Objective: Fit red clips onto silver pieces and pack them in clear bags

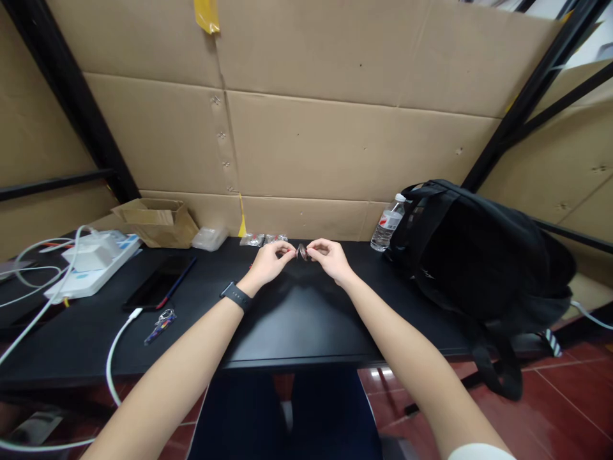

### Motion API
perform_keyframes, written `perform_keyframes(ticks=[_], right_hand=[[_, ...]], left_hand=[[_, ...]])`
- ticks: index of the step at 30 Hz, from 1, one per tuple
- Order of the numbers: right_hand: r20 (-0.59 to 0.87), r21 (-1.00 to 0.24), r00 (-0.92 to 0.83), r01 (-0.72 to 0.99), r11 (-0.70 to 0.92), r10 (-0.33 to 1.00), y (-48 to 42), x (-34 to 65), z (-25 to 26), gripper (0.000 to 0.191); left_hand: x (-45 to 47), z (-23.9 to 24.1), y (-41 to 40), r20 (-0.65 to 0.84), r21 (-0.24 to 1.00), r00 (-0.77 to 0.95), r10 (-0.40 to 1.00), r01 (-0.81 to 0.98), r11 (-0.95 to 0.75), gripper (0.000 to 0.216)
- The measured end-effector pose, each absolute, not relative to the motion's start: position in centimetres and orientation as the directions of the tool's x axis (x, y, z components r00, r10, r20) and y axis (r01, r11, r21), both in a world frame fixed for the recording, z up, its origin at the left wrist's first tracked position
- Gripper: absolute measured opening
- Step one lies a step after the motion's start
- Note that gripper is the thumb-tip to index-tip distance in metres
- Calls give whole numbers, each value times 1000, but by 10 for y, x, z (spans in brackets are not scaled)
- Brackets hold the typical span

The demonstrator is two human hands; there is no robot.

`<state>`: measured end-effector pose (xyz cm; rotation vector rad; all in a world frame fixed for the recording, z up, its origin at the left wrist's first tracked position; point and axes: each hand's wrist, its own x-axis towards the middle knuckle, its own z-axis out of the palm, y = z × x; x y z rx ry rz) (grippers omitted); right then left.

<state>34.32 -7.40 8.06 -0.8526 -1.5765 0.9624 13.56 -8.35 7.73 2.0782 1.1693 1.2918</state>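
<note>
Both arms reach forward over the black table [287, 326]. My left hand [269, 260], with a black band on its wrist, and my right hand [328, 257] meet above the far middle of the table. Between their pinched fingertips sits a small dark round object [302, 252]; I cannot make out what it is. Both hands have their fingers curled in on it. Just behind the hands, small clear plastic bags [263, 239] lie against the cardboard wall.
A black backpack [483, 255] fills the table's right end, a water bottle [387, 223] beside it. At the left lie a black phone [160, 281], keys [160, 322], a white power strip [93, 265] with cables, and an open cardboard box [156, 220].
</note>
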Motion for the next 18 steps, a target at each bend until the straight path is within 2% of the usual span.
perform_keyframes(ticks=[9,18], right_hand=[[263,-964,-230,-11,267,937,-87,333,77,29],[224,-973,-305,-131,192,926,-89,332,80,45]], left_hand=[[141,71,-85,502,743,185,845,408,-531,18],[140,65,-78,502,789,131,855,335,-515,21]])
